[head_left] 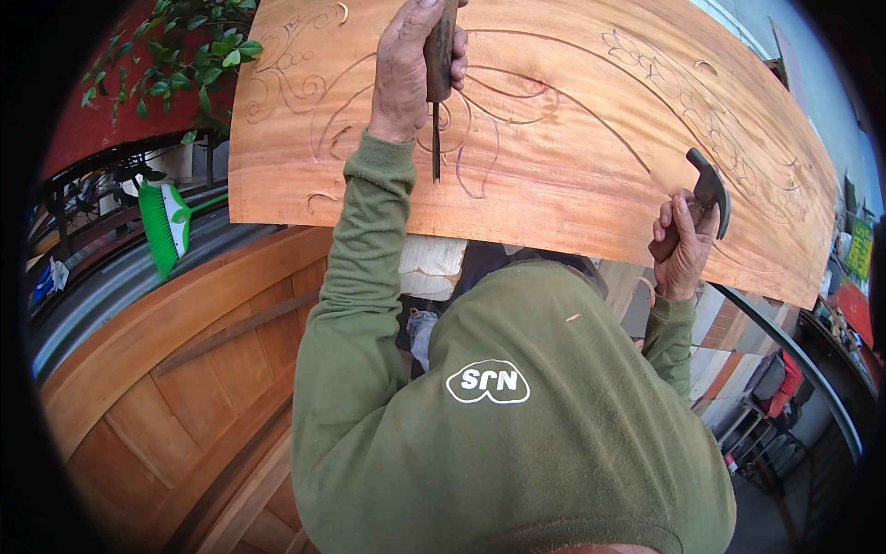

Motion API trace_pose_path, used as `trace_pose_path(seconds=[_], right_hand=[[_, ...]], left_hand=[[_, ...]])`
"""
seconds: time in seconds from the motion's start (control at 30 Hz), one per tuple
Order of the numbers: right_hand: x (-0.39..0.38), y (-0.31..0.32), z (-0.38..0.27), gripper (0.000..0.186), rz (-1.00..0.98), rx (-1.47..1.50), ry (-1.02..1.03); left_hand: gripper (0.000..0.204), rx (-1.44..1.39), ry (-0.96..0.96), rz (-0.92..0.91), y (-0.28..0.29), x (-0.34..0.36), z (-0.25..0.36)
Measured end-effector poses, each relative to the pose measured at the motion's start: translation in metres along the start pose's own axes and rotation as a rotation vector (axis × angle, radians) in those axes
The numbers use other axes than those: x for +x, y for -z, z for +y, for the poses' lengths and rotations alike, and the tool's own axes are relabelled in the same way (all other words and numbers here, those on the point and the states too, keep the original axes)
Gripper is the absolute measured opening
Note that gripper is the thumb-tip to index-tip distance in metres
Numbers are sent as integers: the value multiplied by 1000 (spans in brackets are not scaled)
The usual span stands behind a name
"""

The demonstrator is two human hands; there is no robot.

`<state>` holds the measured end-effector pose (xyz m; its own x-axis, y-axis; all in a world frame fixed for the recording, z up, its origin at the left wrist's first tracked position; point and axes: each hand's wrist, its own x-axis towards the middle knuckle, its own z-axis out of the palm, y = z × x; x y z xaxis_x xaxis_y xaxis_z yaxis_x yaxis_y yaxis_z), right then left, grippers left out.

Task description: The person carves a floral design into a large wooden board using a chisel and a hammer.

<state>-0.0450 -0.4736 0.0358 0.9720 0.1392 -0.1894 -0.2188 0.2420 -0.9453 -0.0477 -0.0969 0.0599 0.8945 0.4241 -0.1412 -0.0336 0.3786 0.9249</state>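
Observation:
A broad wooden panel (572, 198) lies in front of me, with curved grooves cut into it and scroll and flower patterns drawn in line. At the top of the picture my left hand (399, 78) is closed around a chisel (440, 66) with a dark wooden handle. Its thin blade points back toward me over the panel; whether the tip touches the wood I cannot tell. Further right, by the panel's near edge, my right hand (685, 247) grips a hammer (711, 189) by its handle. The dark head is raised, apart from the chisel.
Curled wood shavings (343, 13) lie on the panel. Left of me stands a panelled wooden door (198, 397). Beyond it are a green broom (168, 226) and a leafy plant (198, 65). A white block (432, 268) sits below the panel's near edge. Tiled floor (729, 346) shows at right.

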Motion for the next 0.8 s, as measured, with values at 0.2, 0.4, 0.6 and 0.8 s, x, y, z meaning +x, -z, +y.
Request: trace_pose_path(seconds=[0.2,0.4,0.6,0.8], right_hand=[[25,-28,1,48,-161,-138,-191],[66,-35,-4,31,-236,-211,-157],[99,-50,-12,23,-260,-254,-128],[162,-93,-33,21,-323,-314,28]], left_hand=[[48,-38,36,-131,-11,50,-14],[46,-14,41,-98,-21,81,-24],[45,-14,45,-40,-16,90,-37],[40,-48,63,7,-14,93,-42]])
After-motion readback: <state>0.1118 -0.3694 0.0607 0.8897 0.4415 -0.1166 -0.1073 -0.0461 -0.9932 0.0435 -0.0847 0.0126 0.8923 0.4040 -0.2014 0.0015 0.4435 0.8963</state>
